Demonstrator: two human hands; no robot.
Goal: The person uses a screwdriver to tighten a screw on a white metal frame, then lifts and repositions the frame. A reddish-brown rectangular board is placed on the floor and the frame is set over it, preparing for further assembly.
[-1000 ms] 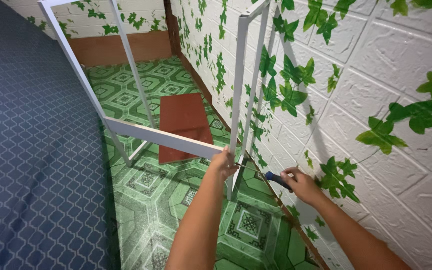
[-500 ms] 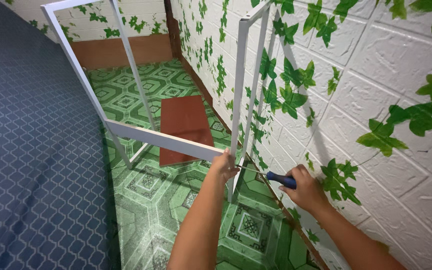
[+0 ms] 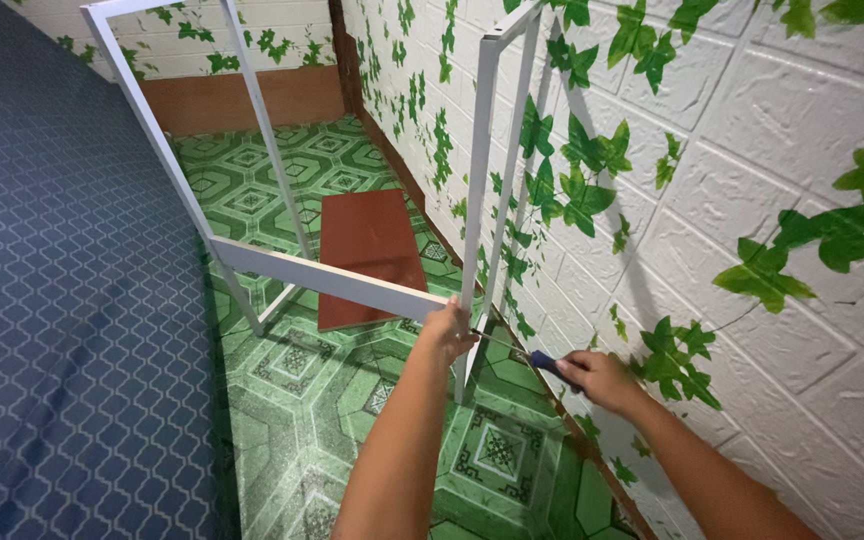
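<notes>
A white metal frame stands on the green patterned floor between the bed and the wall. My left hand (image 3: 449,330) grips the end of its horizontal crossbar (image 3: 322,281) where that bar meets an upright post (image 3: 480,170). My right hand (image 3: 597,380) holds a screwdriver with a dark blue handle (image 3: 550,367); its thin shaft points left toward the joint just beside my left hand. The tip is partly hidden by my left hand.
A brown rectangular board (image 3: 369,255) lies flat on the floor under the frame. A blue patterned mattress (image 3: 62,300) fills the left side. The white brick-pattern wall with green leaves (image 3: 712,200) runs close on the right. A second frame end (image 3: 167,150) stands at the back.
The view has shifted slightly. My right hand with the screwdriver stays at the joint and my left hand keeps its grip on the crossbar end.
</notes>
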